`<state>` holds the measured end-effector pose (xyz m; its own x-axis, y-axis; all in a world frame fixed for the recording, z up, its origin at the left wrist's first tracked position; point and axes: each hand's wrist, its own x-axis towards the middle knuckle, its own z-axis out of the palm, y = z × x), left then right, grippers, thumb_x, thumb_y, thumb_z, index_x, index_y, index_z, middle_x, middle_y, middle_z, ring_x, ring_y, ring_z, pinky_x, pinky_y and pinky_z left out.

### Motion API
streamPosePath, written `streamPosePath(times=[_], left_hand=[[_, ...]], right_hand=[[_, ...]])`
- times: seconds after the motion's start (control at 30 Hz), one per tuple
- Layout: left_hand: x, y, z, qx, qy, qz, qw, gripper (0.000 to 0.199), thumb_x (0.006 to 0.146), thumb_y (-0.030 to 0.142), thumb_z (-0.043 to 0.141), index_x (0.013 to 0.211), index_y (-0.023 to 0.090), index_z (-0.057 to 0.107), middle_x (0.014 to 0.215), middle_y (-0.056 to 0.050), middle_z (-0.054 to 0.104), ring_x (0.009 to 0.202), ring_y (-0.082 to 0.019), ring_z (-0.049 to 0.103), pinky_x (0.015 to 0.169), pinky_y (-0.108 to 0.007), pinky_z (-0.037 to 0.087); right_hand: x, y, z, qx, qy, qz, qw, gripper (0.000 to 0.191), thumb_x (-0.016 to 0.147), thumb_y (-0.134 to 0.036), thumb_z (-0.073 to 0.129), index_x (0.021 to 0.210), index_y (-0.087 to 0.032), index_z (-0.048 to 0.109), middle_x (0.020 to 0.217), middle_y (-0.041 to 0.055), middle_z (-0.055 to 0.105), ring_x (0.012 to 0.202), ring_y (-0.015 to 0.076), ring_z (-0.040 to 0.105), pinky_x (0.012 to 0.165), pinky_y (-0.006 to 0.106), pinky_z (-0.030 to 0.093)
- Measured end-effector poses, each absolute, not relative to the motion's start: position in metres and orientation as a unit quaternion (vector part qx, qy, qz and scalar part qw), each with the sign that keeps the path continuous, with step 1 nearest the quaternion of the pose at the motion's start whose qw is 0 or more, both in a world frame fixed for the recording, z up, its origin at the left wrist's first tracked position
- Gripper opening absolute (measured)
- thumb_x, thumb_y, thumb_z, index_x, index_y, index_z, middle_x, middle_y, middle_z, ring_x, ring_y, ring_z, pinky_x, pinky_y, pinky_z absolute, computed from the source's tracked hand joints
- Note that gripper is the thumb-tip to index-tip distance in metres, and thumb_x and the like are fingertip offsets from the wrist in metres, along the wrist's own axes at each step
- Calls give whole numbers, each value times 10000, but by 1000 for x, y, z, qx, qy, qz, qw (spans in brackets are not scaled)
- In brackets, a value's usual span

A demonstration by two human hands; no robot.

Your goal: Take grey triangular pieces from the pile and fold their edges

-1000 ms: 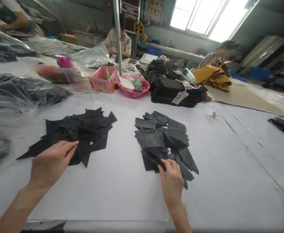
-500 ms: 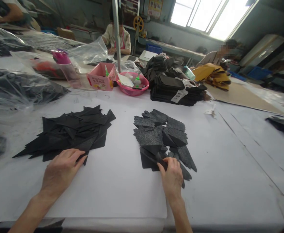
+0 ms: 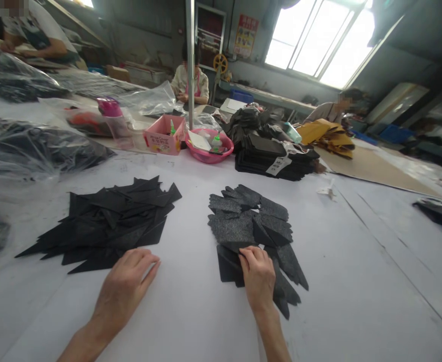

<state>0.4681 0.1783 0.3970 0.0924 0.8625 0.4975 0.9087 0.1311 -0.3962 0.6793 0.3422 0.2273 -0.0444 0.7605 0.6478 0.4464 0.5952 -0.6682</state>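
Right hand (image 3: 257,275) seemingly on grey pieces (image 3: 251,221)

Count, head view — two heaps of cut pieces on the worktop (image 3: 190,301): one black pile (image 3: 107,221), one grey glittery pile (image 3: 251,221); single pieces overlap too much to count. One pink box (image 3: 164,138), one pink basin (image 3: 209,151). Two hands — left hand (image 3: 124,289), right hand (image 3: 258,276). Three other people visible.
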Motion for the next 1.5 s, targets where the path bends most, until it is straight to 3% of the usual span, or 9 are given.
streamPosePath(times=[0.2, 0.37, 0.5, 0.77, 0.93, 1.1, 1.2, 1.3, 1.5], left_hand=[[510, 187, 368, -724, -671, -65, 146, 185, 961, 215, 429, 928, 210, 611, 963, -51, 602, 916, -189, 580, 797, -304, 487], [529, 189, 351, -739, -668, -72, 60, 193, 964, 181, 423, 986, 209, 613, 984, -59, 603, 923, -187, 580, 814, -318, 499], [531, 187, 339, -743, -662, -62, 76, 187, 933, 211, 522, 1103, 204, 598, 1059, -78, 600, 1003, -216, 577, 876, -367, 510], [527, 215, 321, -750, -625, 45, 213, 515, 794, 263, 734, 1267, 152, 563, 1236, -150, 581, 1211, -329, 519, 1008, -502, 459], [517, 229, 334, -746, -648, 23, 148, 529, 791, 259, 740, 1273, 172, 539, 1283, -131, 535, 1232, -302, 491, 1041, -470, 440], [513, 219, 349, -714, -683, -138, 61, 284, 843, 120, 640, 1105, 180, 548, 1144, -64, 536, 1066, -182, 547, 932, -328, 487], [518, 199, 348, -730, -668, -114, 87, 49, 892, 156, 597, 933, 182, 599, 968, -32, 552, 943, -172, 535, 823, -312, 466], [525, 180, 339, -774, -625, -38, 93, 108, 923, 195, 567, 834, 185, 628, 818, -16, 538, 822, -164, 497, 726, -297, 420], [527, 169, 325, -787, -597, 20, 155, 134, 937, 196, 547, 855, 186, 653, 792, -24, 539, 808, -171, 474, 714, -312, 381]], right_hand=[[693, 335, 239, -378, -665, 114, 634, 111, 922, -168, 569, 967, -202, 666, 945, 43, 679, 906, 168, 601, 836, 306, 433], [696, 292, 236, -330, -699, 125, 622, 149, 876, -111, 604, 977, -212, 646, 983, 48, 676, 982, 196, 603, 903, 348, 436], [691, 258, 218, -318, -711, 145, 610, 133, 863, -84, 599, 923, -199, 632, 976, 52, 667, 980, 200, 598, 905, 361, 442], [693, 238, 209, -312, -702, 176, 615, 133, 868, -77, 575, 879, -199, 625, 975, 47, 657, 996, 203, 580, 920, 373, 436], [692, 212, 197, -281, -702, 216, 617, 144, 874, -69, 539, 820, -187, 602, 945, 40, 649, 969, 191, 568, 919, 371, 420], [686, 190, 189, -269, -706, 274, 595, 109, 913, -150, 546, 854, -199, 623, 937, 29, 651, 960, 191, 559, 925, 382, 396], [688, 188, 192, -257, -724, 284, 573, 65, 918, -243, 594, 921, -211, 650, 961, 25, 659, 972, 192, 560, 918, 364, 389], [690, 189, 196, -264, -735, 290, 553, 79, 924, -206, 586, 946, -225, 660, 926, 11, 658, 943, 176, 558, 881, 334, 388], [681, 196, 207, -370, -712, 296, 518, 92, 934, -251, 569, 976, -214, 642, 847, 28, 605, 814, 180, 505, 764, 311, 396]])
